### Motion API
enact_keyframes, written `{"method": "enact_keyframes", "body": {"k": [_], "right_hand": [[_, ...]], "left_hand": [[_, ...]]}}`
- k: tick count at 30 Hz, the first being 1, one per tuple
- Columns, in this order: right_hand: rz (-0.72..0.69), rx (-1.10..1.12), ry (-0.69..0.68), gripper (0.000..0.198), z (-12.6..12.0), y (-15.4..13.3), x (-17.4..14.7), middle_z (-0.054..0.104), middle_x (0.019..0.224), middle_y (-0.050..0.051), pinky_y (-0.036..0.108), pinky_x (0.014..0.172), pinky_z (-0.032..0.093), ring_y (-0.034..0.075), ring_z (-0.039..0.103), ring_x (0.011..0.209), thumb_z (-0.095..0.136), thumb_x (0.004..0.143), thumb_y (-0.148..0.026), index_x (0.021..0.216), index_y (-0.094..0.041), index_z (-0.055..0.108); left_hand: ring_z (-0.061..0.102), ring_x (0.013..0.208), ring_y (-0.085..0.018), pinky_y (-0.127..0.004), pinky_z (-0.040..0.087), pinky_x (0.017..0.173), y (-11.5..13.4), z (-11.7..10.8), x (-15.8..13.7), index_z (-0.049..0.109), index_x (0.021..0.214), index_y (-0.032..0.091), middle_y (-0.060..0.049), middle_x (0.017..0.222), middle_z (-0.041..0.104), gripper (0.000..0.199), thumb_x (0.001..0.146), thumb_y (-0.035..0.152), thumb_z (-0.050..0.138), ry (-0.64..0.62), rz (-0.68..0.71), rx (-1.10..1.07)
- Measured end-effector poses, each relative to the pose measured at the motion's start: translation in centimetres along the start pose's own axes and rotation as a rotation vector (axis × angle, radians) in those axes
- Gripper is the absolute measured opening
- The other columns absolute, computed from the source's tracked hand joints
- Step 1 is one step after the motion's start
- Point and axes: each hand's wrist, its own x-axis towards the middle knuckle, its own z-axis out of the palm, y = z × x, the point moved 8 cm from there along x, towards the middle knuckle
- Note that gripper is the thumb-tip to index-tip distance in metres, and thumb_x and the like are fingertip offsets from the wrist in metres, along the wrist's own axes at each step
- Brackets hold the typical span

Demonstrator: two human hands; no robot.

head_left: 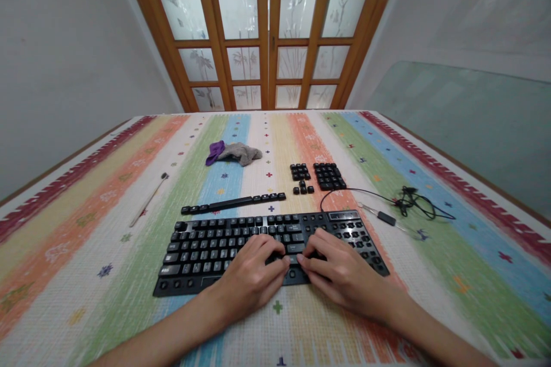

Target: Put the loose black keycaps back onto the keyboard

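A black keyboard [202,255] lies on the striped cloth, with its letter keys in place and bare switch positions on its right part and bottom row. My left hand [253,269] rests over the right end of the letter keys, fingers curled together, fingertips at a wide keycap [294,260]. From the other side my right hand [333,266] meets the same keycap, its thumb and fingers closed in. Both hands partly hide the keycap and the keys beneath them.
Behind the keyboard lie a row of loose keycaps [232,203], a small keycap group [300,172] and a number-pad block [329,176]. A wire keycap puller [386,218] and coiled cable [411,203] are at right. A grey-purple cloth [239,153] and thin brush [148,200] lie farther left.
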Motion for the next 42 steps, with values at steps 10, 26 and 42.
{"method": "enact_keyframes", "body": {"k": [10,26,42], "right_hand": [[-0.03,-0.066,-0.04,0.028,0.2,-0.7,0.0,0.057,0.075,0.006,0.03,0.063,0.04,0.018,0.047,0.07,0.041,0.089,-0.001,0.084,-0.014,0.065],[-0.029,-0.04,0.007,0.025,-0.1,-0.1,0.1,0.06,0.075,0.006,0.032,0.067,0.044,0.019,0.05,0.073,0.047,0.092,-0.006,0.092,-0.015,0.07],[0.059,0.033,-0.057,0.024,-0.2,0.7,0.9,0.064,0.089,0.008,0.035,0.074,0.046,0.02,0.051,0.083,0.048,0.096,-0.014,0.097,-0.016,0.072]], "left_hand": [[0.053,0.094,-0.021,-0.036,0.051,0.083,-0.1,0.6,-0.2,0.065,0.091,0.014,-0.008,0.097,0.063,0.012,0.094,0.011,0.054,-0.019,0.0,-0.022],[0.057,0.11,-0.024,-0.042,0.051,0.094,0.5,0.1,-0.2,0.069,0.103,0.016,-0.01,0.11,0.067,0.015,0.095,0.018,0.057,-0.029,-0.007,0.037],[0.064,0.098,-0.025,-0.043,0.05,0.091,-7.2,-11.7,-4.2,0.068,0.103,0.017,-0.009,0.104,0.071,0.018,0.097,0.027,0.054,0.172,-0.175,0.375]]}}
